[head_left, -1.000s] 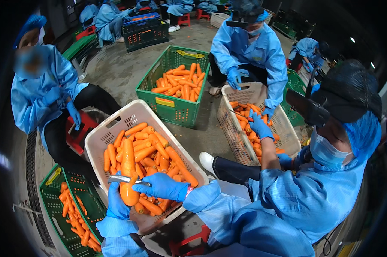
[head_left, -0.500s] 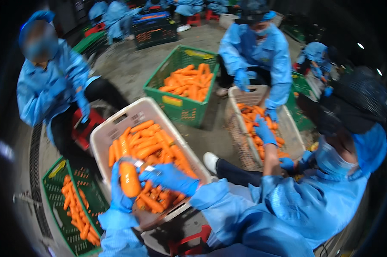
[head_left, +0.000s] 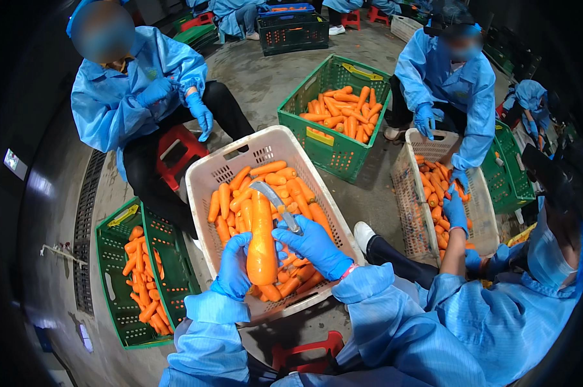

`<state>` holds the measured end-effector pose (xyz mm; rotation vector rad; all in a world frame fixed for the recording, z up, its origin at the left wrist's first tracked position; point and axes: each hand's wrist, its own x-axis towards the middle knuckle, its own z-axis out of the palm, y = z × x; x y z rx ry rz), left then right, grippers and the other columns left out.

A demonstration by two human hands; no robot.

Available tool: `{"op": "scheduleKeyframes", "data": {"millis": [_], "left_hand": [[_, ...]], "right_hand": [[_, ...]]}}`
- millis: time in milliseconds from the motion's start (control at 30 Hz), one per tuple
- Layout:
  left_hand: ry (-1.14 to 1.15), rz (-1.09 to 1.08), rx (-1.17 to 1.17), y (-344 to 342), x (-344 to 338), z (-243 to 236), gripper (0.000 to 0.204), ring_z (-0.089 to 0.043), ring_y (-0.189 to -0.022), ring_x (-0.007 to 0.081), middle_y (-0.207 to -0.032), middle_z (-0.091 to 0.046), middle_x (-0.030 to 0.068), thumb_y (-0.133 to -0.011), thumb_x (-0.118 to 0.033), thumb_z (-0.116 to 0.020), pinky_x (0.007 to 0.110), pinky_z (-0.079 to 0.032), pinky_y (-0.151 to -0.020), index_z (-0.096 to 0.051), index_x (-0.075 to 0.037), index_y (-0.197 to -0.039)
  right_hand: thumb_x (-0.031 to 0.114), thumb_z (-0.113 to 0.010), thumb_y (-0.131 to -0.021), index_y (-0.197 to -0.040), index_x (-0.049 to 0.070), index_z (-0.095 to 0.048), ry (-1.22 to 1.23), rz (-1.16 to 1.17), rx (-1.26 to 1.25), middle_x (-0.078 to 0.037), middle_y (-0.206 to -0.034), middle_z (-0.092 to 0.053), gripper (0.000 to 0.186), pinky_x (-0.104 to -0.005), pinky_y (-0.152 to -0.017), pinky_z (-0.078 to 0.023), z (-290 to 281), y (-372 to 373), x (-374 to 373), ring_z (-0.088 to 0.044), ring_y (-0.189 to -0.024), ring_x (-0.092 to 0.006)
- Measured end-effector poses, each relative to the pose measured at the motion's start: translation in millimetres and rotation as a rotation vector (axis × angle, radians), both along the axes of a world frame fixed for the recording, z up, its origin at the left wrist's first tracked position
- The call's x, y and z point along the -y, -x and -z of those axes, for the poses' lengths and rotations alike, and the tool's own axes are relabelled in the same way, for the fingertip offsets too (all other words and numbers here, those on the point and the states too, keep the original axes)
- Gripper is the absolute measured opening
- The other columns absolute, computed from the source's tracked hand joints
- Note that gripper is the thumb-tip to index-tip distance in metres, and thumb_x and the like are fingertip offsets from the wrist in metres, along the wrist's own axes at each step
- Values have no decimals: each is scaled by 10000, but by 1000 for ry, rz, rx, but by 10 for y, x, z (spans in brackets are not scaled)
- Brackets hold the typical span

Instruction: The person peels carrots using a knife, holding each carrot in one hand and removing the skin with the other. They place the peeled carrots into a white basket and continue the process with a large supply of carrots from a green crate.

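My left hand, in a blue glove, is closed around a large thick carrot with its fat end toward me. Gripped in my gloved right hand is a slim, curved metal peeler. Its bent end reaches over the far, narrower part of the carrot. Fingers of the right hand come close to the carrot's right side; whether they touch it I cannot tell. Both hands are above a white plastic crate, where many orange carrots lie heaped.
Green crates with carrots stand at the left and beyond. At the right, two co-workers' gloved hands work in another white crate. A third person sits at the far left by a red stool. Another red stool is below me.
The view has shifted, so the scene sits farther right. My right hand has drawn a little nearer the carrot's side, with the peeler still at its far part.
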<state>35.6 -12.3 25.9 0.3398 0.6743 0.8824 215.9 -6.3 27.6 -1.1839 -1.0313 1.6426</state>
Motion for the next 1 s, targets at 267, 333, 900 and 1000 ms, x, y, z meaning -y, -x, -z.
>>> {"op": "scheduleKeyframes", "data": {"millis": [267, 333, 900, 1000], "left_hand": [[96, 65, 159, 106, 13, -50, 567, -641, -808, 331, -936, -613, 179, -893, -480, -489, 437, -561, -705, -470, -27, -1232], [61, 54, 55, 107, 26, -18, 605, -638, -759, 330, -904, -624, 172, -891, -513, -479, 425, -557, -679, -473, -6, -1221], [-183, 231, -310, 21, 113, -236, 512, -606, -739, 172, -848, -590, 71, -859, -299, -629, 289, -517, -681, -472, -43, -1274], [-365, 282, -507, 22, 80, -133, 533, -608, -788, 147, -902, -598, 66, -849, -280, -653, 272, -507, -711, -467, -39, -1287]], "right_hand": [[309, -637, -858, -982, 68, -608, -98, 63, 156, 25, -720, -560, 273, -217, -483, -385, 194, -40, -49, -471, -584, -39], [337, -637, -858, -979, 67, -607, -39, 50, 116, 24, -694, -541, 297, -211, -471, -374, 132, -49, -39, -457, -564, -37], [340, -615, -861, -990, 55, -587, -279, 147, 418, -44, -675, -584, 314, -322, -537, -467, 224, -96, -53, -579, -567, -167], [284, -603, -862, -963, 60, -582, -439, 208, 682, -77, -713, -606, 247, -369, -573, -481, 112, -109, -45, -608, -608, -241]]}}
